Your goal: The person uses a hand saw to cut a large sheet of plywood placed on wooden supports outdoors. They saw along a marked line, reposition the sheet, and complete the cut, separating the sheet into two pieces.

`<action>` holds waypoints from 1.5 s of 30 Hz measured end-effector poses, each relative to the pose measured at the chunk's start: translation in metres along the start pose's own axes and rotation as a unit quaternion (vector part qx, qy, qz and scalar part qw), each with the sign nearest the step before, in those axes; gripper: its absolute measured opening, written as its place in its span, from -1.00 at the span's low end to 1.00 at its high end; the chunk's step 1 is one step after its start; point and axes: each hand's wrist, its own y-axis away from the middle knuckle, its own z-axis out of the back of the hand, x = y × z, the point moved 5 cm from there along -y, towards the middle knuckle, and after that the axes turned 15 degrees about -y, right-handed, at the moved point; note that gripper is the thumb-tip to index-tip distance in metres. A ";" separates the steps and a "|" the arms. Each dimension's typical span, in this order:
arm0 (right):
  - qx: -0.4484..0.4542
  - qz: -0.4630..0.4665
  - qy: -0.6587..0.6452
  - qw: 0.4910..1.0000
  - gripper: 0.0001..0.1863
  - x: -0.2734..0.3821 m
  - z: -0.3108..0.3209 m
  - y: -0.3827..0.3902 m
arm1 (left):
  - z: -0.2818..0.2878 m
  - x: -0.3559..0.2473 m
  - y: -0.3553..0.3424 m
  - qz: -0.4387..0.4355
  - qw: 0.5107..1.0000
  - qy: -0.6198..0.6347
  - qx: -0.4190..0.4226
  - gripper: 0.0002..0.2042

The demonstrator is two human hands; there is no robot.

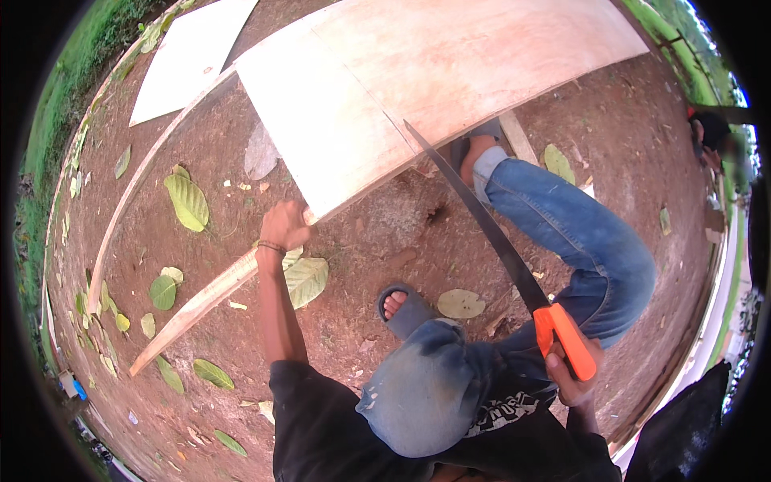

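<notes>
My right hand (575, 379) is wrapped round the orange handle of a handsaw (499, 239). Its dark blade slants up to the left, and the tip overlaps the near edge of a pale plywood sheet (450, 64). A thin straight line crosses the sheet and meets that edge close to the blade. At the sheet's near left corner, my left hand (285, 226) is closed over a wooden batten (201, 299) that runs out from beneath the sheet. Its fingertips are hidden, so I cannot tell whether they also grip the sheet.
A second pale sheet (193, 56) lies on the brown dirt at the far left, beside another long batten (140, 173). Green leaves (186, 201) are scattered about. My bent jeans-clad leg (578, 225) is under the saw's right side; a sandalled foot (408, 312) rests below. Another person (708, 132) is far right.
</notes>
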 end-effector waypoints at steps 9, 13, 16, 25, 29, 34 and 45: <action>-0.033 0.043 -0.085 0.995 -0.54 -0.043 -0.029 -0.015 | 0.020 0.004 -0.028 0.044 0.987 -0.045 0.150 -0.51; -0.007 0.051 -0.063 0.997 -0.43 -0.045 -0.031 -0.012 | 0.014 0.011 -0.031 0.028 0.985 -0.032 0.166 -0.47; 0.002 0.015 -0.049 0.999 -0.40 -0.056 -0.020 0.003 | 0.014 0.013 -0.033 0.014 0.989 0.026 0.143 -0.43; -0.166 -0.181 -0.701 0.669 -0.57 -0.100 -0.053 0.018 | 0.003 0.014 -0.036 0.017 0.990 -0.004 0.137 -0.48; -0.193 -0.253 -0.872 0.371 -0.52 -0.129 -0.079 -0.025 | 0.018 0.008 -0.025 -0.025 0.999 -0.021 0.029 -0.51; -0.150 -0.242 -0.929 0.235 -0.46 -0.128 -0.096 -0.043 | 0.012 0.009 -0.024 0.073 0.986 -0.094 0.115 -0.55; -0.143 -0.273 -0.950 0.042 -0.47 -0.143 -0.109 -0.037 | 0.003 0.022 -0.020 0.059 0.994 -0.072 0.064 -0.63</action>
